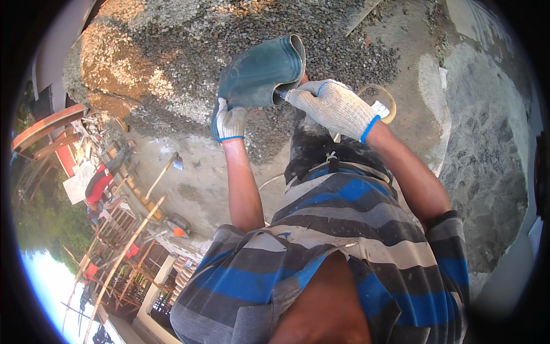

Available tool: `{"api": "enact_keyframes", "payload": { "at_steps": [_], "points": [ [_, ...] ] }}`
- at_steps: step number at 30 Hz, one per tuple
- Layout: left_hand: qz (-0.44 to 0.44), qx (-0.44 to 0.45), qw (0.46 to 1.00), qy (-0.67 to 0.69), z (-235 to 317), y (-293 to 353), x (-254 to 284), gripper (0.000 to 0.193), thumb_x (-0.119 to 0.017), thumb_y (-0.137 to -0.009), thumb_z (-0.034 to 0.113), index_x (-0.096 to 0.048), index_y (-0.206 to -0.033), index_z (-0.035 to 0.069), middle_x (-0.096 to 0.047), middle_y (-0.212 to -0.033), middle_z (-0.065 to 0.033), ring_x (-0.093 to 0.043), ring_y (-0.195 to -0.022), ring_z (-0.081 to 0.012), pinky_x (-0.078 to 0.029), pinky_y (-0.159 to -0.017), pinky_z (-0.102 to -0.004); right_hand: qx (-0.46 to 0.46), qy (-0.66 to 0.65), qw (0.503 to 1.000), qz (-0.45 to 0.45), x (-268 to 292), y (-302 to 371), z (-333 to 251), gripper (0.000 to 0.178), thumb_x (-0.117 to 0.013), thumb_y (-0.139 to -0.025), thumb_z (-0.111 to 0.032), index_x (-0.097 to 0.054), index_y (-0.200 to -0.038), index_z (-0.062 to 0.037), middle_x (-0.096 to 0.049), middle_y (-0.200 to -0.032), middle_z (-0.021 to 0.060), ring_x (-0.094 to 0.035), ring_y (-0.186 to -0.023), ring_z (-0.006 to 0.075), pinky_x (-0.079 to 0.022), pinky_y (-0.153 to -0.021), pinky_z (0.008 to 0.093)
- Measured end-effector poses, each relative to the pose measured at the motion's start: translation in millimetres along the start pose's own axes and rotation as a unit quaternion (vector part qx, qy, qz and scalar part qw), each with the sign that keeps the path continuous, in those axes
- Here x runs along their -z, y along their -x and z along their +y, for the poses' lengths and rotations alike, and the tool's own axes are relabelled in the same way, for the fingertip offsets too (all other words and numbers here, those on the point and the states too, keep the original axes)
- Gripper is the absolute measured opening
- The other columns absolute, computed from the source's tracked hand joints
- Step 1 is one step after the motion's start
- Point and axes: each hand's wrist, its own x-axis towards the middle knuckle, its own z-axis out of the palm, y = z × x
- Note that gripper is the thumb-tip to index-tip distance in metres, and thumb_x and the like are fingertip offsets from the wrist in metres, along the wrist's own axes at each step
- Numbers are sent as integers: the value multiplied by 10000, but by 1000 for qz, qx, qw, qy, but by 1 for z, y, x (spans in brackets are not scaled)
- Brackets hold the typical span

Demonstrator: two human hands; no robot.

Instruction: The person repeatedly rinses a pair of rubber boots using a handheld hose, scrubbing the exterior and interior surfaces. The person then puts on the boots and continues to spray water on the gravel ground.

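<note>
A dark green rubber boot (255, 74) is held up in front of my body, lying sideways with its open top toward the right. My left hand (231, 121), in a white knitted glove with a blue cuff, is closed on the boot's lower left end. At the boot's opening, my right hand (335, 106), gloved alike, has its fingers closed around a small dark thing (281, 93) at the rim; its kind is unclear. A bit of skin shows behind the right glove by the rim. Whether a foot is inside the boot is hidden.
Grey gravel (189, 57) is heaped ahead, and a powdery grey pile (484, 155) lies to the right. A pale yellow ring (391, 103) is beside my right hand. To the left are a long-handled tool (163, 175), bamboo poles (123, 266) and a person in red (98, 184).
</note>
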Motion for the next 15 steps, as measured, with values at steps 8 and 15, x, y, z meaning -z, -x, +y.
{"api": "enact_keyframes", "payload": {
  "at_steps": [8,15],
  "points": [
    [-158,51,986,2,-34,8,19,466,-512,-1149,296,-550,-1511,5,-598,-1545,-134,-540,-1412,-303,-357,-1253,-471,-235,-240,941,-41,-18,-19,24,447,-618,-1055,-496,-714,-1105,-63,-624,-770,15,-530,-558,87,-470,-441,270],
    [40,11,993,-112,-86,15,10,652,-545,-1113,465,-460,-1582,21,-509,-1624,-152,-477,-1474,-348,-306,-1294,-480,-143,-148,978,-41,-38,-19,30,437,-592,-1063,-464,-734,-1035,-52,-680,-811,58,-620,-679,170,-512,-627,328]
  ]
}}
